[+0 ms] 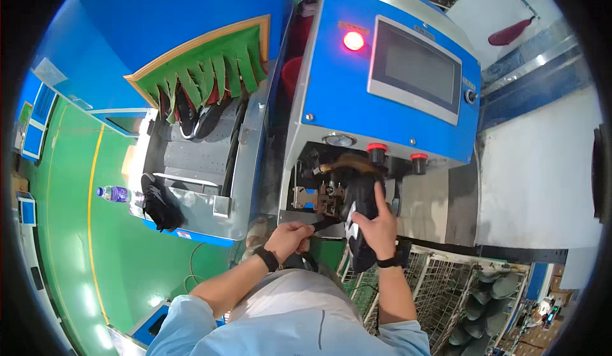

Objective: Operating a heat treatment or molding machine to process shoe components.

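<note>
A black shoe [361,232] with a white mark on its side stands toe-first in the opening of a blue and silver machine. My right hand [378,230] grips it, thumb on one side and index finger stretched along the top. My left hand [290,240] is closed in a pinch on a thin black strip [328,223] that runs toward the machine's opening; what the strip belongs to is unclear. Brown metal clamp parts [326,202] sit just beyond, to the left of the shoe.
The machine's panel carries a screen [414,69], a lit red lamp [353,40] and red-ringed knobs [377,152]. On the left, a conveyor [191,155] bears shoes under green flaps [204,79]; another black shoe [159,203] and a bottle [113,194] lie near its end. Wire racks [440,283] stand lower right.
</note>
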Tool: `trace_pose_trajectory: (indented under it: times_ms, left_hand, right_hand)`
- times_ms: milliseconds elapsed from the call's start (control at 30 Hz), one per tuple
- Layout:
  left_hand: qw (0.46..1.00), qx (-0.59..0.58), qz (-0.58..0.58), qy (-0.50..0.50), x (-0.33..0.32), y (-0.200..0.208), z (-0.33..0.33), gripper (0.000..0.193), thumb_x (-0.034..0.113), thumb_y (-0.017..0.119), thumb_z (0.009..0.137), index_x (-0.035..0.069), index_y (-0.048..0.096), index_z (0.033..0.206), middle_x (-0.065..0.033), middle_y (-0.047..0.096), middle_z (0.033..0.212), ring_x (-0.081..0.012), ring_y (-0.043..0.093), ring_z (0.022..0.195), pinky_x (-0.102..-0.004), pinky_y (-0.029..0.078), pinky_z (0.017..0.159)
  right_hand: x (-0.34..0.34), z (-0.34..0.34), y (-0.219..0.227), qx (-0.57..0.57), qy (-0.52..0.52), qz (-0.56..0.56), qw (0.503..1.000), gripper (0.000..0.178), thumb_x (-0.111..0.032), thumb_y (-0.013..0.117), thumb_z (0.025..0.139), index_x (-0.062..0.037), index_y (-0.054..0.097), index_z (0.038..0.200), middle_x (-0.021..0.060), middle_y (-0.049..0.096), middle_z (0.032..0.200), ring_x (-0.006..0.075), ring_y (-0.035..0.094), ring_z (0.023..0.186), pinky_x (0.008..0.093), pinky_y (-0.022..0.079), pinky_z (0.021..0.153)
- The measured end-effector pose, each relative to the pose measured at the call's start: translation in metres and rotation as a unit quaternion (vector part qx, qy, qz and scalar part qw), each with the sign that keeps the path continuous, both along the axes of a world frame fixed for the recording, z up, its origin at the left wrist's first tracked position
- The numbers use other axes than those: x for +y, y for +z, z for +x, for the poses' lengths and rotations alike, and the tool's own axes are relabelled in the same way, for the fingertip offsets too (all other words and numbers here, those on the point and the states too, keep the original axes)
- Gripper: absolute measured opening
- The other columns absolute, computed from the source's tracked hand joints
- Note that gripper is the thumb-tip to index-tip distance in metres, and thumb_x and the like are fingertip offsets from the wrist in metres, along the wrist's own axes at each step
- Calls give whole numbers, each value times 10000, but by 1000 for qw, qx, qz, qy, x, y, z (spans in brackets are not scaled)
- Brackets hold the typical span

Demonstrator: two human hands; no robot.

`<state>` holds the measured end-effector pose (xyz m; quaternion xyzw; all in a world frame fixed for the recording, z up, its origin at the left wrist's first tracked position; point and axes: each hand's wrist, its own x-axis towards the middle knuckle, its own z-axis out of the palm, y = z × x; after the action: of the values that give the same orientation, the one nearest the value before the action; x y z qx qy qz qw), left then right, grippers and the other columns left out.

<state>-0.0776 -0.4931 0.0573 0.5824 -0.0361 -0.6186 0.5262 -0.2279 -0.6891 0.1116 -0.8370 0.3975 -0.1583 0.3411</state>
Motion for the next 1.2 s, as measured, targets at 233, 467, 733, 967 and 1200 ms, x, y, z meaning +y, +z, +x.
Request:
trace_pose_trajectory:
  times_ms: [233, 467, 733, 967, 1200]
  left_hand:
    - [996, 62, 6, 65, -6, -51, 2, 249, 268, 654, 960, 41, 693, 865, -25, 566, 629, -134, 521, 553, -306, 401, 524]
    - [998, 61, -13, 22, -9, -71, 13, 263, 277, 621, 990, 31, 700, 937, -21, 599, 702, -129, 563, 601, -299, 461, 551]
    - [999, 4, 19, -49, -4, -46, 17, 249, 238, 570, 955, 24, 697, 966, -34, 603, 716, -134, 545, 615, -290, 439, 553]
    - [986, 22, -81, -146, 13, -33, -7, 493, 458, 614, 960, -13, 655, 1102, -46, 640, 763, -114, 589, 668, -272, 478, 605]
    - [882, 356, 16, -306, 26, -69, -8, 615, 683, 572, 910, 91, 696, 1020, -16, 643, 708, -93, 581, 606, -240, 460, 545]
  right_hand:
    - [17, 48, -19, 191, -16, -120, 974, 894, -296, 732, 803, -296, 274, 1571, 279, 530, 1156, 515, 626, 924, 558, 531, 716]
    - [23, 57, -40, 172, -75, -195, 963, 939, -301, 740, 798, -273, 235, 1590, 322, 471, 1294, 524, 619, 944, 545, 529, 759]
    - [35, 46, -52, 106, -122, -238, 958, 910, -298, 739, 820, -229, 258, 1589, 345, 472, 1317, 536, 607, 963, 552, 519, 770]
    - [138, -21, -68, 89, -148, -247, 954, 946, -276, 777, 813, -52, 255, 1570, 378, 406, 1363, 569, 539, 1111, 596, 482, 864]
    - [178, -86, -2, 52, 107, -44, 992, 942, -259, 776, 851, -43, 224, 1583, 190, 599, 1128, 337, 645, 978, 401, 533, 745]
